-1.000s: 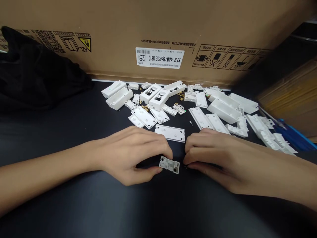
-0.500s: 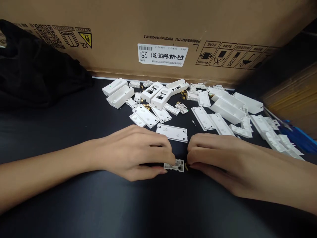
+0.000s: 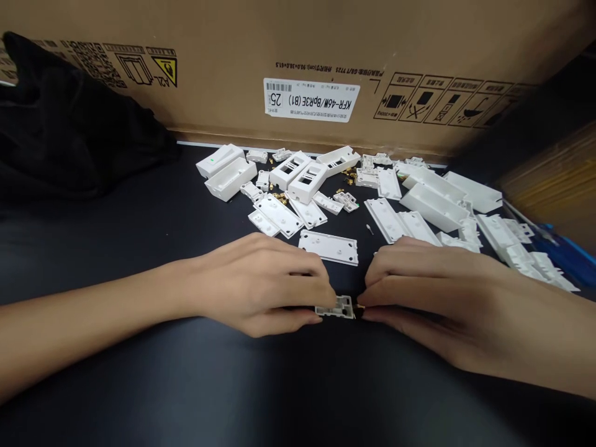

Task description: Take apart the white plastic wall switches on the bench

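Between thumb and fingers, my left hand (image 3: pixel 274 288) grips a small white plastic part (image 3: pixel 343 307) with recesses on its upper side. My right hand (image 3: pixel 419 298) is closed in a pinch on a small brass piece (image 3: pixel 358 308), mostly hidden by the fingertips. The brass piece is at the right end of the white part; whether they touch is hard to tell. Just beyond both hands lies a flat white plate (image 3: pixel 328 247) with holes near its ends.
Behind the hands are white housings (image 3: pixel 230 178), flat covers (image 3: pixel 278 215), small white parts and brass pieces (image 3: pixel 280 197). A cardboard box (image 3: pixel 223 99) stands along the back. Black cloth (image 3: pixel 74 124) lies at the left, a blue object (image 3: pixel 565 257) at the right.
The white part shows slightly further right in the view, with my left hand on it. My right hand's fingertips have shifted a little right, and the brass piece is now at the part's right end.
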Tool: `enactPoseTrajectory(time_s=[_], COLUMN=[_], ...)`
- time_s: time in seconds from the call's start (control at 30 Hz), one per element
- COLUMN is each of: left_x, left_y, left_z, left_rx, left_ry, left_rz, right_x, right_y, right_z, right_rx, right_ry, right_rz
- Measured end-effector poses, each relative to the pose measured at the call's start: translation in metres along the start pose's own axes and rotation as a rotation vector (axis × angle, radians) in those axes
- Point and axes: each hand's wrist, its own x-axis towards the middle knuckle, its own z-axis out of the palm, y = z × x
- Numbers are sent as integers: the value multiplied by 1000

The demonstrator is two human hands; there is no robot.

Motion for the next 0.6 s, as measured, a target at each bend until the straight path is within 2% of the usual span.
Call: enactPoseTrajectory(time_s=[0.27, 0.6], left_x=[-1, -2], left_y=[0, 1], left_z=[1, 1], left_rx=[42, 30], left_ry=[-8, -16], left_rz=[7, -19], right_x=[2, 8], right_y=[-10, -14], right_z=[-1, 13], right_rx=[35, 9], right_ry=[178, 125], right_rz=[35, 26])
